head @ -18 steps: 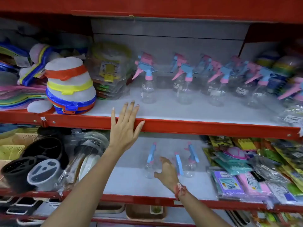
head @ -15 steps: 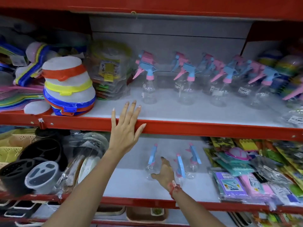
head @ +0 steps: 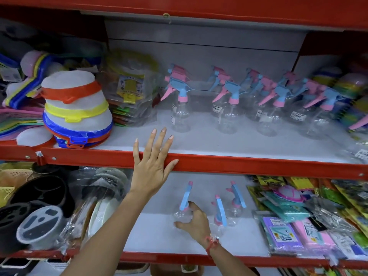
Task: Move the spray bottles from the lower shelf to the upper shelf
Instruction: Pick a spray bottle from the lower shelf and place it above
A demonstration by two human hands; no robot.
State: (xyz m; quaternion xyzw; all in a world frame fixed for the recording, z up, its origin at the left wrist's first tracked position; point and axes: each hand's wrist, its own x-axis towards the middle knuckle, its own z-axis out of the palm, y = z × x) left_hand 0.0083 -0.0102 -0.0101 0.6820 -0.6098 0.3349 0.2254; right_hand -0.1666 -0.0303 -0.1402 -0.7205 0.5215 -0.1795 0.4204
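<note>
Three clear spray bottles with blue-and-pink trigger heads stand on the white lower shelf [head: 153, 238]. My right hand [head: 196, 222] is curled around the body of the leftmost spray bottle [head: 184, 197], with the thumb under it and the fingers at its neck. The middle bottle [head: 220, 211] and the right bottle [head: 237, 197] stand just to the right of that hand, untouched. My left hand [head: 152, 164] lies flat with spread fingers on the red front edge of the upper shelf [head: 258, 166]. Several identical spray bottles [head: 227, 108] stand in rows on the upper shelf.
Stacked lidded containers [head: 76, 110] and bagged goods [head: 131, 92] fill the upper shelf's left. White shelf surface shows in front of the upper bottles. On the lower shelf, black and grey holders [head: 37, 220] sit left and packaged items [head: 310, 222] right.
My right hand has reached further left and closed around the leftmost lower bottle. My left hand has stayed on the upper shelf's edge.
</note>
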